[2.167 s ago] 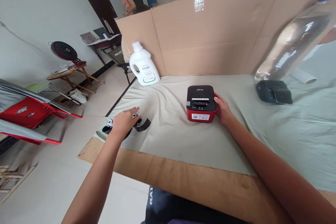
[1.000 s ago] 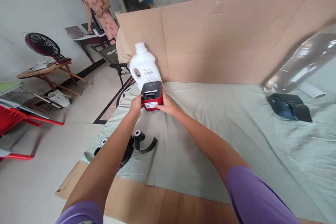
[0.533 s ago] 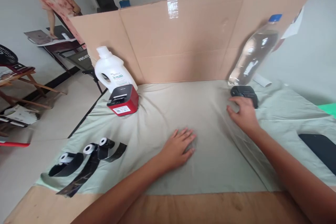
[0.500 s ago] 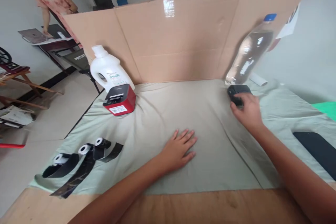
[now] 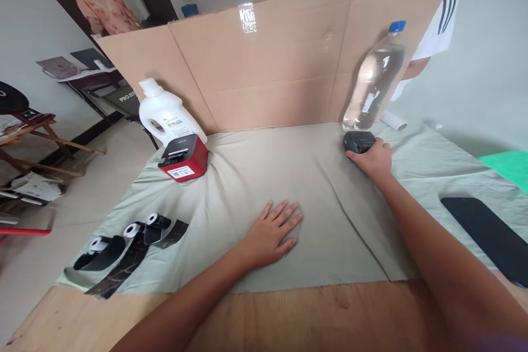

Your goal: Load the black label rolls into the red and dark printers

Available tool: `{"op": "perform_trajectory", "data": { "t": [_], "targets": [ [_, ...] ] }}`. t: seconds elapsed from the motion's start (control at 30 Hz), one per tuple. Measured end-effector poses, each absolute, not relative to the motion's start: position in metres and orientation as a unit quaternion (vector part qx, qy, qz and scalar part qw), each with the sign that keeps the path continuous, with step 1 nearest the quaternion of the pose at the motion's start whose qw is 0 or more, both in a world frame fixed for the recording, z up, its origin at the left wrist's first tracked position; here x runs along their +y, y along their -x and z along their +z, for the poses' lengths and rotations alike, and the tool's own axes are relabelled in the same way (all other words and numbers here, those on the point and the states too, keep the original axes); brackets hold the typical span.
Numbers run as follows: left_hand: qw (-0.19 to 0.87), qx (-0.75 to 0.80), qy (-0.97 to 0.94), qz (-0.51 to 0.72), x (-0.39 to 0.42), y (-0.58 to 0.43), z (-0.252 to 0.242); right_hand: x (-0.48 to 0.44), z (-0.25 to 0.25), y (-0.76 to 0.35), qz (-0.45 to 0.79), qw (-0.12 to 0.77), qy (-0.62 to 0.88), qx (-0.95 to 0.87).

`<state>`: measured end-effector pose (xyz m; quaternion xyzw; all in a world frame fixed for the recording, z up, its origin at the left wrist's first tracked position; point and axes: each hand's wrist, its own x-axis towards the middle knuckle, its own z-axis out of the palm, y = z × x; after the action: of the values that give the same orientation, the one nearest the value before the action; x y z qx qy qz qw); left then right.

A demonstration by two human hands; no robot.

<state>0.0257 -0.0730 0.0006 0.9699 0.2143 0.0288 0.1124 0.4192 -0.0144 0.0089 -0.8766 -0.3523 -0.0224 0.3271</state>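
Note:
My left hand (image 5: 270,234) lies flat on the grey-green cloth (image 5: 264,170), fingers spread, with nothing in it. My right hand (image 5: 376,160) is closed around a small black boxy device (image 5: 358,142), thumb along its near side and fingers at its right. The device is at the foot of a large clear bottle (image 5: 377,80) with a blue cap. To the left stands a red-and-black printer (image 5: 184,158) with a white label on its front. Several partly unrolled black rolls (image 5: 138,234) with white cores lie at the cloth's left front.
A white jug (image 5: 167,113) stands behind the printer. An upright cardboard sheet (image 5: 264,71) closes off the back. At right are a black phone-like slab (image 5: 487,239), a white tube (image 5: 395,120) and green fabric (image 5: 505,169). Two people are beyond the cardboard.
My right hand has gone from touching the black device from above to gripping it at its right and near sides. My left hand stays flat. The camera view has shifted slightly.

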Motion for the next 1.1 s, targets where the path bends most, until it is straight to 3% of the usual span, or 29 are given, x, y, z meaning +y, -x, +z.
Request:
{"op": "perform_trajectory", "data": {
  "t": [0.3,0.53,0.8,0.97,1.1],
  "targets": [
    [0.119,0.213,-0.968,0.056,-0.075,-0.024,-0.004,-0.033,0.031,-0.229,0.017,0.364,0.795,-0.484],
    [0.138,0.203,-0.961,0.13,-0.078,-0.019,-0.007,-0.035,0.027,-0.137,0.071,0.385,0.784,-0.481],
    [0.154,0.185,-0.953,0.181,-0.079,-0.016,-0.004,-0.045,0.014,-0.133,0.068,0.348,0.796,-0.49],
    [0.195,0.304,-0.898,0.25,-0.059,-0.001,0.023,-0.043,0.011,-0.18,0.174,0.42,0.725,-0.516],
    [0.391,0.459,-0.743,0.292,0.0,0.0,0.042,-0.034,-0.002,-0.212,0.235,0.449,0.689,-0.518]
  ]
}}
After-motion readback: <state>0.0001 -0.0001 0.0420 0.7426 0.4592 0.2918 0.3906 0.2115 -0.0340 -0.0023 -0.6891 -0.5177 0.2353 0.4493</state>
